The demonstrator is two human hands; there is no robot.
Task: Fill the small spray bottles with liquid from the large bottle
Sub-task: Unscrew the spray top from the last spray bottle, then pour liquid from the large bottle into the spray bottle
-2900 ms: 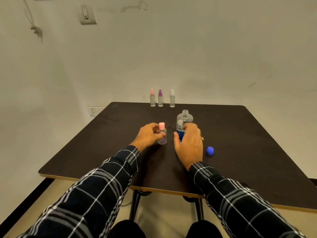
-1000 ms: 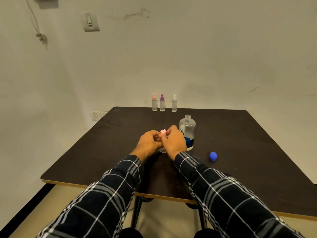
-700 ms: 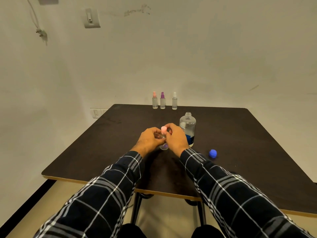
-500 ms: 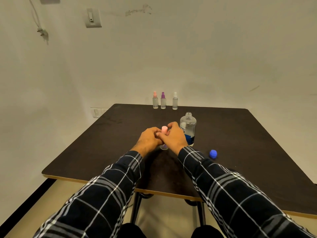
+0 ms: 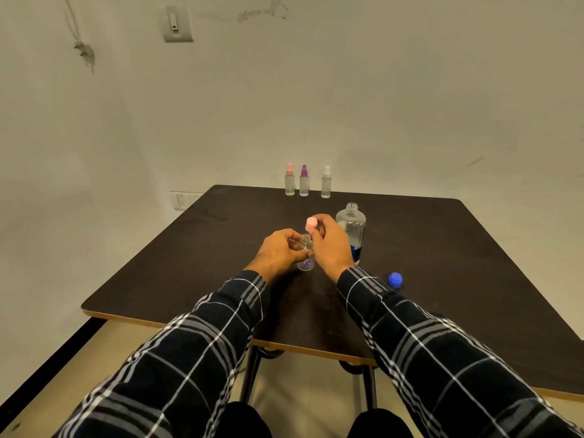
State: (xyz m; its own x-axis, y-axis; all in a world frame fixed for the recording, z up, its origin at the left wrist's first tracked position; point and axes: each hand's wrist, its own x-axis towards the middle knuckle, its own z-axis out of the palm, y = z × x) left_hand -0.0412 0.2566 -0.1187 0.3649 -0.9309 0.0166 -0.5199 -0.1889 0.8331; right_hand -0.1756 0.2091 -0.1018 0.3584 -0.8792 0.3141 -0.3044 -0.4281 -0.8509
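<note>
At the middle of a dark table (image 5: 177, 257), a person in plaid sleeves (image 5: 202, 343) works over a small clear spray bottle (image 5: 305, 257), which stands upright on the tabletop with its neck uncovered. The left hand (image 5: 278, 252) grips the bottle's body, with fingers and thumb curled round it from the left. The right hand (image 5: 330, 245) pinches the pink spray top (image 5: 311, 223) between thumb and fingertips, holding it just above the open neck and clear of it. Whether the small bottle holds any liquid cannot be told. Just behind and to the right of the right hand stands the large bottle (image 5: 351, 222), upright and uncapped, its blue label partly hidden by the wrist. Its blue cap (image 5: 395, 279) lies on the table to the right, near the right forearm and apart from the bottle. Along the table's far edge, well away from the hands, three more small bottles stand upright in a row, each with its top on: a pink-topped bottle (image 5: 289, 184), a purple-topped bottle (image 5: 304, 185) and a white-topped bottle (image 5: 326, 186). On the pale wall (image 5: 410, 90) behind are a switch (image 5: 177, 23) high at left and a socket (image 5: 181, 200) level with the table's far left corner.
</note>
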